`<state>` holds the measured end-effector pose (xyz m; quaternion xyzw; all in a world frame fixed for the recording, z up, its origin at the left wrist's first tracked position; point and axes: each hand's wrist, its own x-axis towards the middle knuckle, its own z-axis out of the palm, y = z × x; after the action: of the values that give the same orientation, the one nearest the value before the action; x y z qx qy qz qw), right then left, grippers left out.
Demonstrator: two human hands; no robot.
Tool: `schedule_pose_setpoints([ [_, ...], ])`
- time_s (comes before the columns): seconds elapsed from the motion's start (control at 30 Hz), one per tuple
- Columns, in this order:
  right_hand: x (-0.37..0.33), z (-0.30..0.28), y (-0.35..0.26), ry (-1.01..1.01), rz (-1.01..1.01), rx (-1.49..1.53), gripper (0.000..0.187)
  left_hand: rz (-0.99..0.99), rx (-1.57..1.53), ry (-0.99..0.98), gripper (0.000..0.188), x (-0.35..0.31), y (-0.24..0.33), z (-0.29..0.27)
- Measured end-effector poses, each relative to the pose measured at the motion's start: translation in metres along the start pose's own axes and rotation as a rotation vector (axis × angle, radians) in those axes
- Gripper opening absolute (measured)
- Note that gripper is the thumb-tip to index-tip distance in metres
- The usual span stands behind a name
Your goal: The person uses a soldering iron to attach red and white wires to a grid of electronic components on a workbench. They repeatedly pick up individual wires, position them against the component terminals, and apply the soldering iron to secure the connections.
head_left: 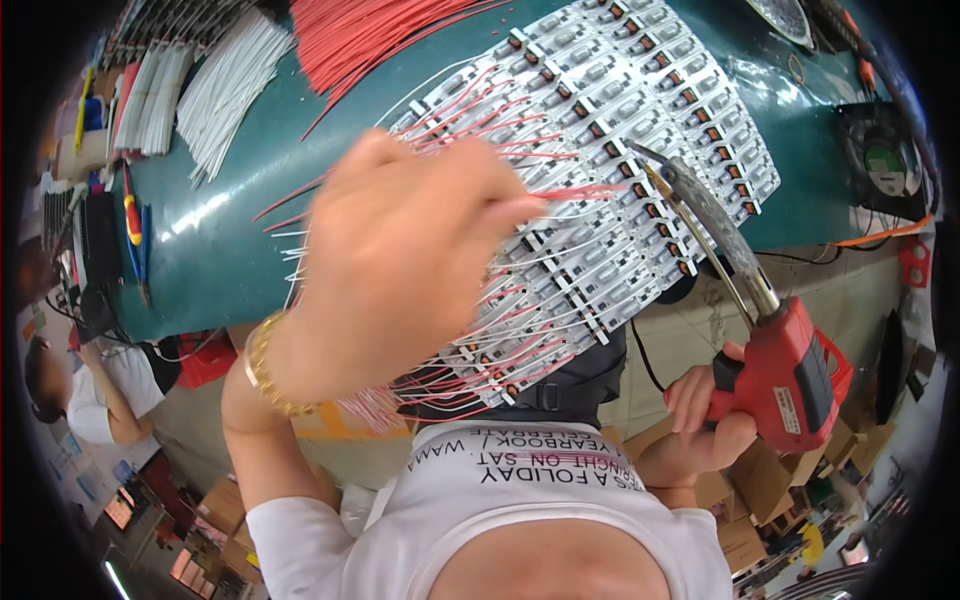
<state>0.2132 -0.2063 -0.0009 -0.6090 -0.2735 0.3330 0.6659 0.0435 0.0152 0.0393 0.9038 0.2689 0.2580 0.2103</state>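
My left hand is closed, its thumb and fingers pinching a few red wires whose ends point right over a large white circuit board panel. In my right hand is a red soldering gun, gripped by its handle with fingers near the dark trigger. The gun's metal tip and thin guide tube reach up and left, over the rows of small components on the panel. Red and white wires stick out from the panel's left and lower parts. My left hand hides some of them and is slightly blurred.
Bundles of white wires and red wires lie at the back of the green table. A red-and-yellow-handled screwdriver lies at left. A small fan stands at right. Another person sits at far left; cardboard boxes stand low right.
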Motion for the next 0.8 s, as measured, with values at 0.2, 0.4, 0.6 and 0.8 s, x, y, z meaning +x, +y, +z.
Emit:
schedule_pose_setpoints([
  [0.2,-0.010,-0.016,0.003,-0.031,-0.033,0.008,0.081,-0.060,-0.062,-0.045,0.012,0.002,-0.007,0.033],
  [0.4,-0.006,-0.031,0.011,-0.240,-0.044,0.000,0.080,-0.043,-0.053,0.024,0.020,-0.002,-0.009,0.039],
  [0.6,-0.005,-0.010,-0.002,-0.085,0.070,-0.045,0.073,0.021,0.036,0.077,0.021,-0.005,-0.012,0.048],
  [0.8,-0.009,-0.010,0.001,-0.029,0.062,-0.091,0.068,0.065,0.082,0.067,0.018,-0.004,-0.011,0.050],
])
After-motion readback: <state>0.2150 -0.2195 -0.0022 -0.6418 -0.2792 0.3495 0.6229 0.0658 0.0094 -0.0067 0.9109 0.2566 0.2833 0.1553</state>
